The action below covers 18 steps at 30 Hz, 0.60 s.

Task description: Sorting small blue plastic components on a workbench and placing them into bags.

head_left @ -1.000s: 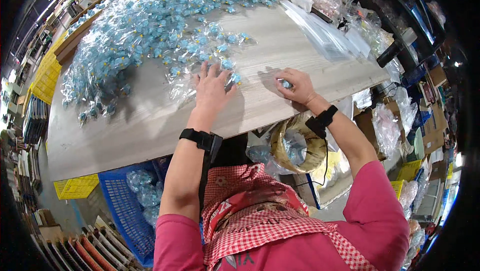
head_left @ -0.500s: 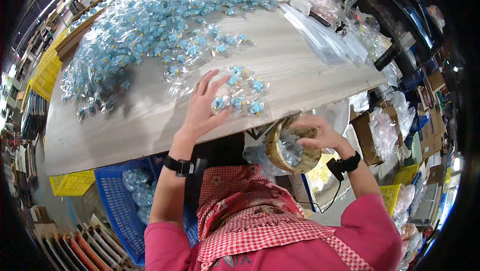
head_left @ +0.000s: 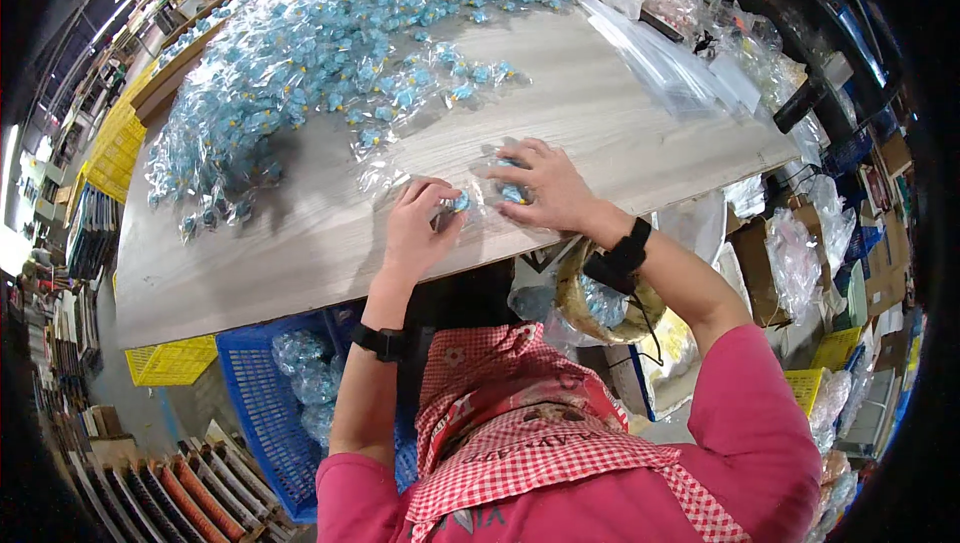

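On the table near its front edge, my left hand (head_left: 422, 228) has its fingers and thumb closed around a small clear packet (head_left: 461, 202) with a blue piece inside. My right hand (head_left: 550, 188) lies palm down beside it, fingers stretched over more packets (head_left: 513, 194) of the same kind; they are partly hidden under it. A large heap of these blue-filled packets (head_left: 330, 38) covers the back left of the table, and some loose ones (head_left: 405, 98) lie in front of it. Below my right forearm, a round tan container (head_left: 572, 305) holds packets.
Flat clear plastic sheets (head_left: 665, 68) lie at the table's right. A blue crate (head_left: 262, 393) with bagged items stands below the front edge at left, near a yellow crate (head_left: 172, 361). Plastic bags (head_left: 795, 253) and cartons crowd the right side.
My right hand has moved from the tan container up and left onto the packets on the table. My left hand has drawn nearer the front edge, its spread fingers closing on a packet.
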Tool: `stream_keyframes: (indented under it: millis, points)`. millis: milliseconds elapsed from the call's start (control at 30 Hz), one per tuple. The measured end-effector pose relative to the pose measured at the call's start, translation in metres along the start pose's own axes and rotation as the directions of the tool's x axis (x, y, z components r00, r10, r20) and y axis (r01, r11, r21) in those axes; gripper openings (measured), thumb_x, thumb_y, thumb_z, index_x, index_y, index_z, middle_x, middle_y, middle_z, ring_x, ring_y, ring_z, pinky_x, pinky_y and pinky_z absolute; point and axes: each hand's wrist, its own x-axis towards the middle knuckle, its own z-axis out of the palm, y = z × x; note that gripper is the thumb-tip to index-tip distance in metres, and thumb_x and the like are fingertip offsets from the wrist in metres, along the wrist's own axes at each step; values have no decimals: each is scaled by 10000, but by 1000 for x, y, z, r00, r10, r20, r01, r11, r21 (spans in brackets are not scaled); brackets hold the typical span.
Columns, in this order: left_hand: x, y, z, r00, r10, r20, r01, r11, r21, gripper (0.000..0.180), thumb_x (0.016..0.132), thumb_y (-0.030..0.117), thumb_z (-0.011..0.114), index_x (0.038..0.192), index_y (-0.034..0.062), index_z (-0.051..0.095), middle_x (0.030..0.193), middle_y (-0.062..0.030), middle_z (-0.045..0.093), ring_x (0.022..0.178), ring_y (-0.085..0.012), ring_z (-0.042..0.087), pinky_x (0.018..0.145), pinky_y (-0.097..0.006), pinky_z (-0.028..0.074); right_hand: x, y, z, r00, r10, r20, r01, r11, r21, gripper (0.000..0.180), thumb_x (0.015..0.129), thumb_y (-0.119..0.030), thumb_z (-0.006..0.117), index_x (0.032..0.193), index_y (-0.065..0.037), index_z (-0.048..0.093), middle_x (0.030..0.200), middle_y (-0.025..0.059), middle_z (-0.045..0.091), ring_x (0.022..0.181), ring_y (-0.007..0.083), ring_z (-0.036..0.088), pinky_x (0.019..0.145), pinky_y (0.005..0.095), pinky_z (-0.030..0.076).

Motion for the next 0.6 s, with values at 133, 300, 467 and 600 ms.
stream_keyframes:
  millis: [133,300,467,600]
  points:
    - [2,10,-4,995,-100,-3,100,994,-35,258,718,106,757,937,64,627,1034,-103,629,994,-323,590,854,-415,487,-41,7,-30,994,-11,-106,21,995,93,287,739,-176,747,1012,-109,689,909,90,656,831,293,614,688,361,500]
    - [25,30,-5,983,-37,181,-19,953,302,260,758,200,759,878,51,582,985,-98,599,1009,-291,581,852,-423,487,-104,-2,-88,931,-37,363,-20,988,152,243,769,-178,740,998,-106,706,846,103,670,778,283,648,669,372,514]
    - [72,18,-12,921,-59,386,-143,868,475,318,752,229,761,979,62,614,1170,-149,543,1194,-339,478,988,-506,399,-78,-2,-108,781,-95,617,-112,951,288,312,837,-269,738,1093,-94,709,1003,116,705,935,295,670,832,377,526]
    - [107,-4,-16,903,-70,423,-261,693,672,533,742,267,781,1216,99,605,1502,-194,314,1428,-386,251,1113,-595,282,30,41,-97,963,2,270,-74,963,260,370,898,-275,685,1222,-100,647,1256,115,639,1168,313,589,1001,402,455]
